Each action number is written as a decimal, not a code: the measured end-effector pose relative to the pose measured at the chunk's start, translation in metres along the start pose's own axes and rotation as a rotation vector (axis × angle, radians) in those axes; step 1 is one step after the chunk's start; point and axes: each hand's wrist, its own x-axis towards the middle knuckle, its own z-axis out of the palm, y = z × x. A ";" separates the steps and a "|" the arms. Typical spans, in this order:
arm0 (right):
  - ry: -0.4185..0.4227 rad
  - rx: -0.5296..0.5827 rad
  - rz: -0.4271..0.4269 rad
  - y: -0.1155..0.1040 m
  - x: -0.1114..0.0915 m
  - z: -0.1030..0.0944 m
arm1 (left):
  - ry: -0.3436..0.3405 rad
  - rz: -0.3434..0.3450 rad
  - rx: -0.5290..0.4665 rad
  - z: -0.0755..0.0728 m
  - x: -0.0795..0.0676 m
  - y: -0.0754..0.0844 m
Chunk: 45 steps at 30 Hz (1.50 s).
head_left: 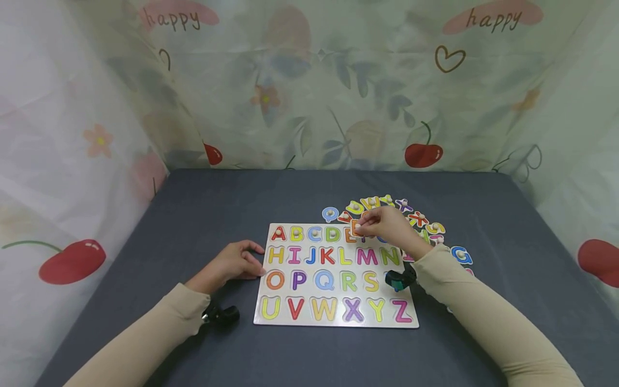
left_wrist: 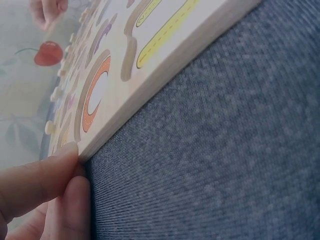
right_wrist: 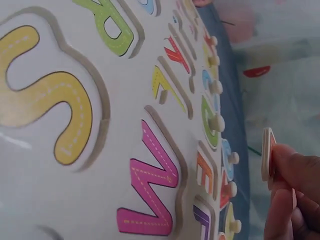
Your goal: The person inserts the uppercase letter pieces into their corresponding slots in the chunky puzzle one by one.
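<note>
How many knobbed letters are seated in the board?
4: A, B, C and D, left to right in the board's top row. The right hand partly hides that row.

Small booth-like setup, room type unclear: pale sheets (head_left: pixel 309 145) printed with cherries (head_left: pixel 423 156), flowers (head_left: pixel 99 141), "happy" lettering (head_left: pixel 493 20) enclose three sides of cloth-covered table (head_left: pixel 217 204).
</note>
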 end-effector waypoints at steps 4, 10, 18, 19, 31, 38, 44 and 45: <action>-0.020 -0.016 0.001 -0.002 0.009 0.012 | 0.002 0.003 0.005 0.000 0.000 0.000; -0.046 0.006 0.009 0.003 0.018 0.022 | -0.002 0.018 0.002 -0.001 -0.001 0.001; -0.065 0.021 0.036 0.007 0.023 0.024 | 0.007 0.029 0.005 0.000 -0.003 0.002; -0.068 0.026 0.040 0.007 0.023 0.024 | 0.008 0.027 0.006 0.000 -0.003 0.002; -0.098 0.000 0.062 0.009 0.025 0.021 | 0.002 0.027 -0.002 0.000 -0.003 0.002; -0.089 -0.015 0.076 0.003 0.023 0.021 | 0.011 0.020 0.001 0.001 -0.002 0.003; -0.093 0.003 0.099 0.002 0.023 0.022 | 0.008 0.019 -0.003 0.000 -0.001 0.002; -0.094 -0.002 0.096 0.002 0.023 0.022 | 0.006 0.020 -0.005 0.000 -0.001 0.002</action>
